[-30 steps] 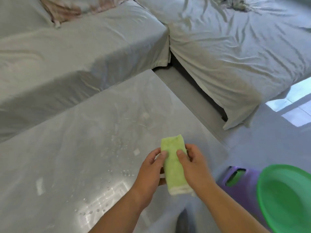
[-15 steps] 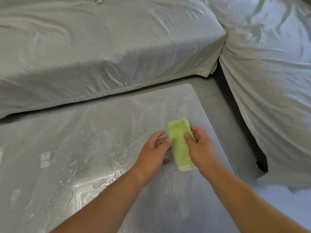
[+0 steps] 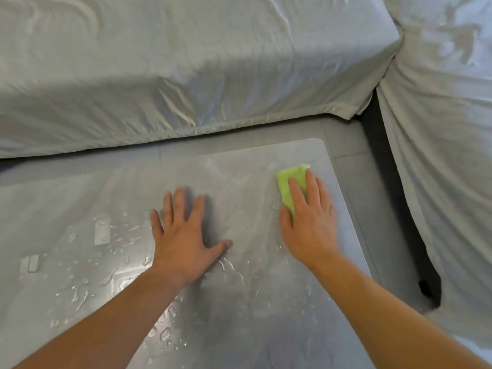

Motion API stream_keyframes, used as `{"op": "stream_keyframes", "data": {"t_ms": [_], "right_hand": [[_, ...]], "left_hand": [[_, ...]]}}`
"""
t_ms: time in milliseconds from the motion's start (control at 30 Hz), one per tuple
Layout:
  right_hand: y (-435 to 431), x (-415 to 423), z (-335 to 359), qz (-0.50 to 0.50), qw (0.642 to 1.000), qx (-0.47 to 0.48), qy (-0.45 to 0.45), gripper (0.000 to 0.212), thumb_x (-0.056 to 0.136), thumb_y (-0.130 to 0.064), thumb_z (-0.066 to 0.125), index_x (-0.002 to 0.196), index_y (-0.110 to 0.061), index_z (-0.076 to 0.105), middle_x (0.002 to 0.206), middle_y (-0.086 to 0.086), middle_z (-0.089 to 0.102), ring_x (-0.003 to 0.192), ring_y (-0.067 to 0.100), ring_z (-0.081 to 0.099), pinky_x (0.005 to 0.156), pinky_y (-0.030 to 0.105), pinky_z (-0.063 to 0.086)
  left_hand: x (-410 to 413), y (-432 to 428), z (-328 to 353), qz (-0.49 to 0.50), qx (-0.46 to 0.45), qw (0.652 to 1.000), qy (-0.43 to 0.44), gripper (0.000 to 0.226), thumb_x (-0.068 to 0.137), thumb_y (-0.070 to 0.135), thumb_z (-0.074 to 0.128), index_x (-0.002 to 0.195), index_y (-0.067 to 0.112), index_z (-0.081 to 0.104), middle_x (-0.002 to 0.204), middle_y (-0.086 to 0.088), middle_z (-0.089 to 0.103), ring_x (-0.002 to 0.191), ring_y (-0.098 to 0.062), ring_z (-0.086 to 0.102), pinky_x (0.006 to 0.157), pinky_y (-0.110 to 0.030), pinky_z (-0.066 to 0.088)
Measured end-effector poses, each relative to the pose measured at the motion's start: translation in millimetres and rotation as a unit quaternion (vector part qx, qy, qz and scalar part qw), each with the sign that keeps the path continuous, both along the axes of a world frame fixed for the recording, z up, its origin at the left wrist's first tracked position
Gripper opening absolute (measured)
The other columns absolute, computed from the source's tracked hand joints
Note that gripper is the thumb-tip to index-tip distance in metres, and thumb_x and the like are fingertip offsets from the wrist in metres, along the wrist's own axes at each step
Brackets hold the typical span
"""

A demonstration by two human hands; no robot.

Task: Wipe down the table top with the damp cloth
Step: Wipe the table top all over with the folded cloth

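A folded light-green cloth (image 3: 288, 182) lies flat on the glossy grey table top (image 3: 239, 302) near its far right corner. My right hand (image 3: 308, 219) presses down on the cloth with fingers spread, covering its near half. My left hand (image 3: 183, 233) rests flat on the bare table to the left of the cloth, fingers apart, holding nothing. Water drops and streaks (image 3: 106, 275) are scattered over the left and near parts of the table.
A sofa draped in grey sheeting (image 3: 186, 62) runs along the far side of the table, and a second covered section (image 3: 447, 155) stands to the right. A narrow strip of grey floor (image 3: 354, 145) separates the table from them.
Both hands held the cloth above the table before. Now the left hand has let go and lies flat on the table, and the right hand presses the cloth down near the far right corner.
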State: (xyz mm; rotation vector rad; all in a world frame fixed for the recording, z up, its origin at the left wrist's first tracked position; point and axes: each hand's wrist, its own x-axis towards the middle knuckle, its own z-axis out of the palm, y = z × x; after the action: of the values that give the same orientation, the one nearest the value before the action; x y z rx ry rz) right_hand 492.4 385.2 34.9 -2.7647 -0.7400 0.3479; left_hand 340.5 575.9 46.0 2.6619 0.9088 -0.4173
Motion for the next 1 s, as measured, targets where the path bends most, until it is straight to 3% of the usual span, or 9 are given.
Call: {"op": "stream_keyframes", "data": {"t_ms": [67,233,300,367,433,600,700,800,1000], "right_hand": [[3,-6,-12,0.019,0.999,-0.03,-0.013,0.058,0.105,-0.041,0.032,0.159,-0.025,0.018,0.169,0.008,-0.003,0.154,0.032,-0.004,0.123,0.045,0.003],[-2,12,-20,0.181,0.979,-0.08,-0.048,0.061,0.1,-0.033,0.026,0.16,-0.028,0.017,0.169,0.0,0.008,0.154,0.037,-0.002,0.125,0.053,0.008],[-2,46,-18,0.127,0.989,-0.071,-0.034,0.062,0.102,-0.029,0.026,0.161,-0.025,0.007,0.169,-0.003,0.004,0.155,0.032,-0.007,0.126,0.048,0.004],[16,75,-13,-0.013,0.999,-0.045,0.007,0.064,0.104,-0.028,0.027,0.161,-0.02,-0.001,0.169,-0.004,-0.002,0.155,0.028,-0.009,0.125,0.042,0.003],[40,75,-11,-0.051,0.998,-0.026,0.009,0.065,0.104,-0.027,0.03,0.161,-0.017,0.0,0.169,-0.003,-0.002,0.155,0.031,-0.006,0.124,0.042,0.007],[29,31,-13,0.168,0.985,-0.041,-0.011,0.062,0.101,-0.041,0.023,0.16,-0.024,0.015,0.168,-0.007,0.007,0.155,0.029,0.003,0.122,0.042,0.012],[24,70,-15,0.065,0.996,-0.058,-0.014,0.059,0.105,-0.041,0.024,0.161,-0.026,0.01,0.169,-0.002,-0.002,0.155,0.031,-0.001,0.125,0.044,0.005],[49,75,-14,-0.053,0.997,-0.057,-0.002,0.062,0.106,-0.044,0.02,0.161,-0.023,0.0,0.169,0.0,-0.009,0.154,0.032,-0.009,0.126,0.047,0.005],[28,39,-12,0.207,0.976,-0.057,-0.026,0.06,0.105,-0.043,0.02,0.161,-0.026,0.007,0.168,-0.008,-0.001,0.155,0.024,-0.003,0.122,0.034,-0.003]], "left_hand": [[2,0,-4,0.001,-0.01,1.0,-0.003,0.111,0.073,0.084,0.05,0.155,0.038,-0.009,0.16,-0.006,-0.033,0.144,-0.025,-0.037,0.119,-0.049,-0.016],[17,10,-2,0.0,-0.067,0.997,0.028,0.124,0.068,0.077,0.066,0.152,0.041,-0.017,0.158,-0.001,-0.037,0.143,-0.024,-0.037,0.12,-0.052,-0.01],[26,13,0,0.003,-0.077,0.995,0.06,0.129,0.064,0.075,0.072,0.151,0.041,-0.017,0.158,-0.001,-0.036,0.144,-0.027,-0.035,0.12,-0.055,-0.008],[33,14,0,0.006,-0.084,0.993,0.087,0.132,0.063,0.073,0.074,0.152,0.039,-0.017,0.158,-0.002,-0.036,0.144,-0.03,-0.035,0.119,-0.058,-0.007],[36,14,-1,0.002,-0.087,0.991,0.099,0.133,0.063,0.074,0.073,0.152,0.038,-0.019,0.157,-0.003,-0.038,0.143,-0.032,-0.036,0.118,-0.06,-0.007],[23,18,-7,-0.018,-0.085,0.993,0.079,0.121,0.068,0.085,0.055,0.149,0.044,-0.025,0.152,0.001,-0.046,0.139,-0.028,-0.043,0.117,-0.057,-0.013],[18,16,-13,-0.02,-0.09,0.995,0.045,0.096,0.079,0.088,0.027,0.147,0.046,-0.027,0.149,0.004,-0.05,0.136,-0.023,-0.048,0.115,-0.054,-0.021],[15,12,-18,-0.02,-0.067,0.997,0.028,0.084,0.085,0.083,0.013,0.147,0.044,-0.028,0.148,0.003,-0.051,0.134,-0.022,-0.049,0.114,-0.054,-0.023],[14,6,-27,-0.017,-0.021,1.0,0.012,0.078,0.089,0.078,0.005,0.149,0.039,-0.029,0.152,-0.002,-0.046,0.138,-0.027,-0.044,0.115,-0.058,-0.019]]}}
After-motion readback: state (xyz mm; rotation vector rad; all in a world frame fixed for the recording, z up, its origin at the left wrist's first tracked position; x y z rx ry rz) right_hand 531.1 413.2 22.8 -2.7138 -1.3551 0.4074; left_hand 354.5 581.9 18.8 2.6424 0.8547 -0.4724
